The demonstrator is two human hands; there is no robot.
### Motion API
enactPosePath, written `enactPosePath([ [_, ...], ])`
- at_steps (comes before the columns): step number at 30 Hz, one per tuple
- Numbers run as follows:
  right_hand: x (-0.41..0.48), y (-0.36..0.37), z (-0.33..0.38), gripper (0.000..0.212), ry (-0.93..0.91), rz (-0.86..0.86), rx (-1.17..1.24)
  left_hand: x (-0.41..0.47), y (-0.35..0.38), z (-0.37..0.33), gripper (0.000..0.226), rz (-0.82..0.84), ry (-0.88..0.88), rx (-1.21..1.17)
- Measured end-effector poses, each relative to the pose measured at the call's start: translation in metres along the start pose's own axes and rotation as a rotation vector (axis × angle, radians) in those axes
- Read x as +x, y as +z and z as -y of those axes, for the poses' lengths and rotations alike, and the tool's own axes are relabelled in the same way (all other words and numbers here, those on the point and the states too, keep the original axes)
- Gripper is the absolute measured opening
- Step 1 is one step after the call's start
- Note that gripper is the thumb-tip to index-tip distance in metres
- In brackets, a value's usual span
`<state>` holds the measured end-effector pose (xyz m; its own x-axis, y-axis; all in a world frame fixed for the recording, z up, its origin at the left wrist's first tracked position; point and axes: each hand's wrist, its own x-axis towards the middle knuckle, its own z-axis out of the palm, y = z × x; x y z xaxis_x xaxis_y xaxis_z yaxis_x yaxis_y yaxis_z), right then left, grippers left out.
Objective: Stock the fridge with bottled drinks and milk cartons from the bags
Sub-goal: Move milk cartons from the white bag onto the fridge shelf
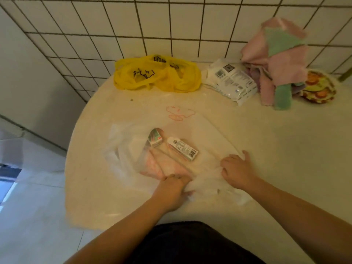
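Cream bench sitting against tiled wall. Left hand and right hand each pinching clear bag, grip curling into plastic; two milk cartons lying inside.

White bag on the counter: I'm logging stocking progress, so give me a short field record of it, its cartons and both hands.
white bag: flat on counter, near edge bunched
small carton: lying in the bag, beside barcode carton
barcode carton: lying flat, label up
left hand: fingers grip bag's near edge
right hand: fingers grip bunched plastic
yellow bag: slumped by tiled wall
bottles: none visible
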<state>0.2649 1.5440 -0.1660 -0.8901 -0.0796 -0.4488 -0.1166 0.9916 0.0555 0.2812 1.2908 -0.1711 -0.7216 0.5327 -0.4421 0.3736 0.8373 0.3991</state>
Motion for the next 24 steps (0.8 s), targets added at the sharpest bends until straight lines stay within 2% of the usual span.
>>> enactPosePath([
  [2,0.003,0.000,0.004,0.035,0.063,-0.108,0.111,-0.002,-0.005,0.004,0.064,-0.047,0.016,-0.039],
  [4,0.006,-0.005,0.012,0.037,0.115,-0.270,0.215,-0.003,-0.014,0.010,0.064,-0.170,0.033,-0.134],
  [7,0.016,-0.014,0.028,0.040,0.050,-0.511,0.237,0.002,-0.032,0.031,0.048,-0.450,0.032,-0.100],
  [10,0.027,-0.032,0.048,0.039,-0.082,-0.591,0.265,0.013,-0.058,0.059,0.039,-0.611,-0.069,0.038],
  [12,0.036,-0.041,0.062,0.045,-0.141,-0.566,0.267,0.022,-0.079,0.076,0.036,-0.593,-0.138,0.118],
  [14,0.047,-0.047,0.074,0.054,-0.143,-0.501,0.247,0.035,-0.098,0.096,0.033,-0.486,-0.197,0.175],
  [17,0.065,-0.051,0.086,0.063,-0.104,-0.349,0.238,0.056,-0.121,0.125,0.041,-0.323,-0.286,0.183],
  [20,0.080,-0.048,0.089,0.061,-0.078,-0.214,0.229,0.077,-0.134,0.144,0.050,-0.204,-0.310,0.221],
  [24,0.094,-0.043,0.084,0.052,-0.109,-0.147,0.256,0.100,-0.142,0.158,0.048,-0.168,-0.274,0.280],
])
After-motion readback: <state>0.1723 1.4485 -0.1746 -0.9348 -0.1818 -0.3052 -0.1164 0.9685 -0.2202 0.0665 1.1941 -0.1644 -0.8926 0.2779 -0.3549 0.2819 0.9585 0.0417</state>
